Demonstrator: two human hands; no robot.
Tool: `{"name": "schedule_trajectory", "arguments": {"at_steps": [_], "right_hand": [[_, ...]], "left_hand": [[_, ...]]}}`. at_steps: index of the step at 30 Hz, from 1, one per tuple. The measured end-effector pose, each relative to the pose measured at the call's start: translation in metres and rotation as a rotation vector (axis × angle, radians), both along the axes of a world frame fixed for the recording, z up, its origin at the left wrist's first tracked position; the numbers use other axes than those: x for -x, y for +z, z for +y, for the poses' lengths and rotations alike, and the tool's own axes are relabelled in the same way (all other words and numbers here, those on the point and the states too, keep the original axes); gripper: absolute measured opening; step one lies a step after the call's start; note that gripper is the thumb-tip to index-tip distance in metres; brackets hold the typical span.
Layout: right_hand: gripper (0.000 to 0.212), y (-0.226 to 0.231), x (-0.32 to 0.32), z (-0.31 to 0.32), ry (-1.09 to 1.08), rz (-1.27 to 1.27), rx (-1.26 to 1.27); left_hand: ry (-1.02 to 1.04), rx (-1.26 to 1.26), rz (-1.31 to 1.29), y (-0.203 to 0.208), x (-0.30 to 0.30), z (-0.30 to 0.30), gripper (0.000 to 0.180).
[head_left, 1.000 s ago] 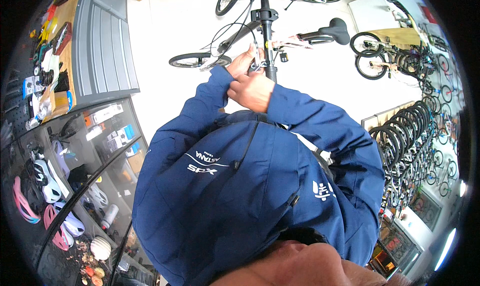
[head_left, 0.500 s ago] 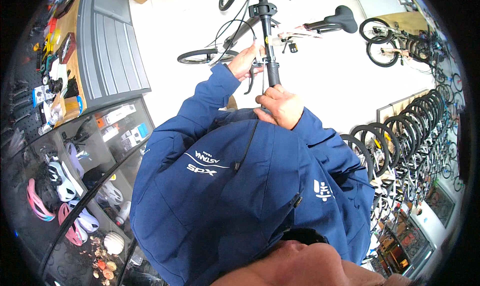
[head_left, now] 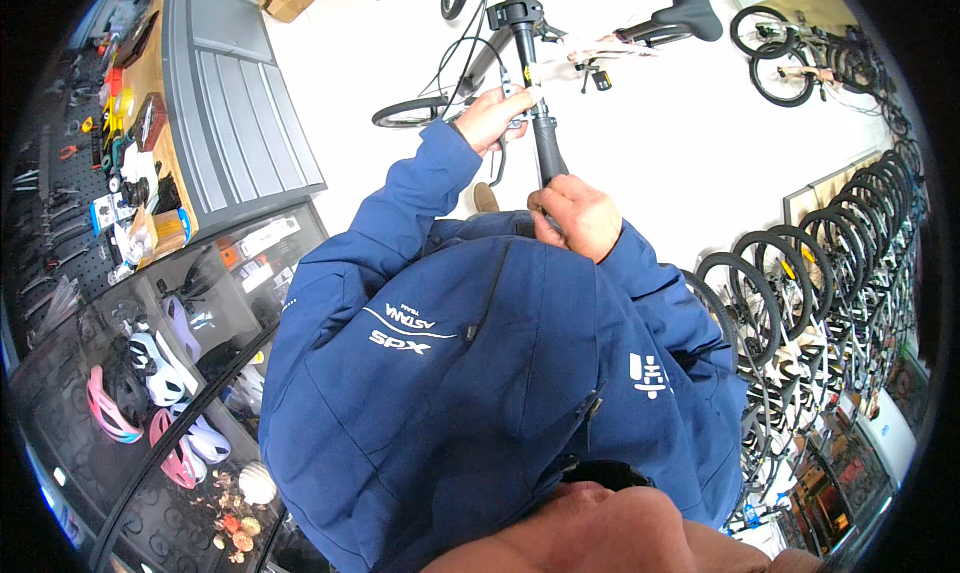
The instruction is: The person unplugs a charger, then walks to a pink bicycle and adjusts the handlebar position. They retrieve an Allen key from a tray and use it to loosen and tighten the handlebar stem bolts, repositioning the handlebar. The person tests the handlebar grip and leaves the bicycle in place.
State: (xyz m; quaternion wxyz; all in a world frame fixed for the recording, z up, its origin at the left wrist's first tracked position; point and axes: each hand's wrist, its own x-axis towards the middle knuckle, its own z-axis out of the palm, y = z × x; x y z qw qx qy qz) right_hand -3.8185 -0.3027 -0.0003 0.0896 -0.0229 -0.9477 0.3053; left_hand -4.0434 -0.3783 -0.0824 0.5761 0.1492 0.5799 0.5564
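A black bicycle handlebar [head_left: 526, 48] runs from the top of the picture down toward my chest and ends in a dark grip [head_left: 548, 151]. My left hand [head_left: 490, 120] is closed around the brake lever [head_left: 502, 163] and its clamp, beside the bar. Thin cables [head_left: 462, 45] loop away from the lever to the left. My right hand [head_left: 578, 216] is at the near end of the grip with its fingers curled together. Whatever those fingers hold is hidden. Both arms are in dark blue sleeves.
A grey cabinet [head_left: 245, 123] with a wooden, tool-strewn top stands at the left. Below it, a glass case [head_left: 290, 223] holds helmets [head_left: 155, 368]. A black saddle [head_left: 688, 15] is beyond the bar. Rows of bicycle wheels [head_left: 745, 293] line the right, with small bikes [head_left: 785, 68] at the back.
My right hand has shifted slightly right and down, its fingers more curled; a thin rod seen by it earlier no longer shows. My left thumb now lies across the lever clamp.
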Motion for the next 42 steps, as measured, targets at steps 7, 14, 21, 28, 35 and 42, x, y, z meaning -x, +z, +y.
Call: {"name": "schedule_trajectory", "arguments": {"at_steps": [7, 14, 21, 28, 35, 42], "right_hand": [[0.016, 0.002, 0.001, -0.001, 0.020, 0.023, 0.045], [0.020, -0.001, 0.009, -0.005, 0.096, 0.018, 0.020], [0.024, 0.002, 0.019, -0.008, 0.160, 0.007, 0.041], [0.023, 0.009, 0.034, 0.006, 0.184, -0.082, 0.207], [0.029, 0.013, 0.045, 0.032, 0.241, -0.157, 0.378], [0.030, 0.008, 0.020, 0.117, 0.300, -0.181, 0.697]], "left_hand": [[-0.026, -0.011, 0.071, 0.013, 0.000, -0.001, 0.032], [0.097, -0.055, 0.040, 0.013, -0.006, 0.003, 0.024], [0.005, 0.033, 0.144, 0.022, -0.006, -0.003, 0.032], [0.017, 0.030, 0.025, 0.024, 0.000, -0.028, 0.053], [0.538, 0.071, 0.147, 0.013, -0.017, -0.081, 0.044], [1.136, -0.327, 0.390, 0.104, -0.120, -0.114, 0.038]]}}
